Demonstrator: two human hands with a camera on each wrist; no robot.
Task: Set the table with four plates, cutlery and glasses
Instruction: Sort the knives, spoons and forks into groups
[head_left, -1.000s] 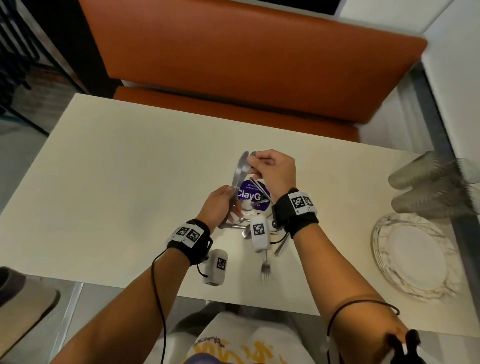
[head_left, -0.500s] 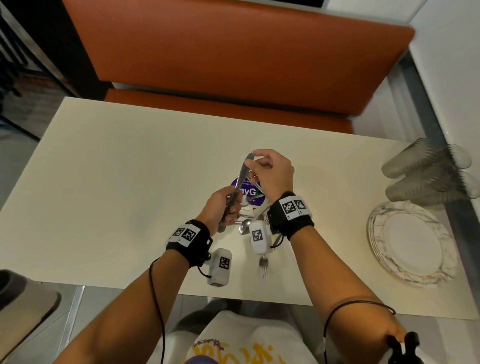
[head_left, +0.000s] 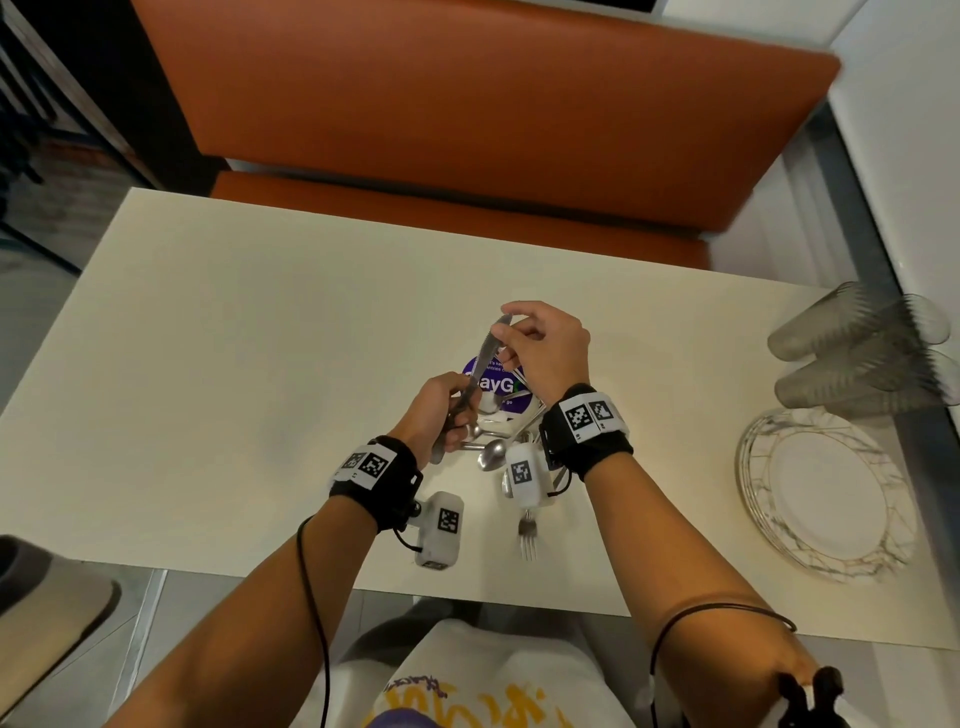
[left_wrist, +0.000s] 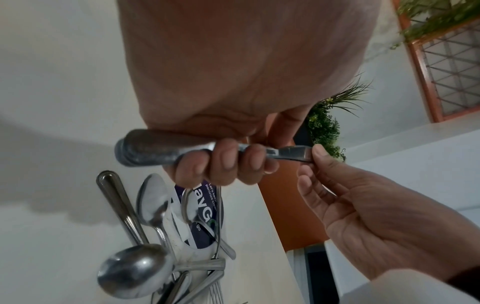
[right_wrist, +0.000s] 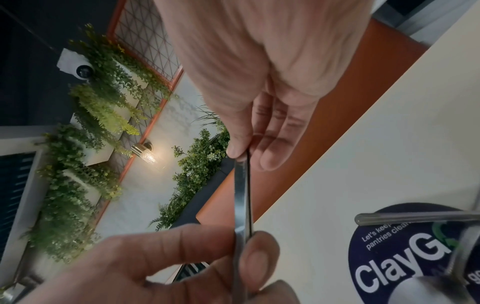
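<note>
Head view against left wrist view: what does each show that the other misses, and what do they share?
Only the head view shows the stack of plates, the glasses lying on their sides, the orange bench in full and a fork at the near table edge.

Only the left wrist view shows the knife's textured handle end, wall plants and a metal grille.

Both show the left hand gripping the knife handle, the right hand pinching its blade, and loose spoons by the purple sticker.

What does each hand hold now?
Left hand: fingers curled around the knife handle.
Right hand: pinches the knife blade tip.
</note>
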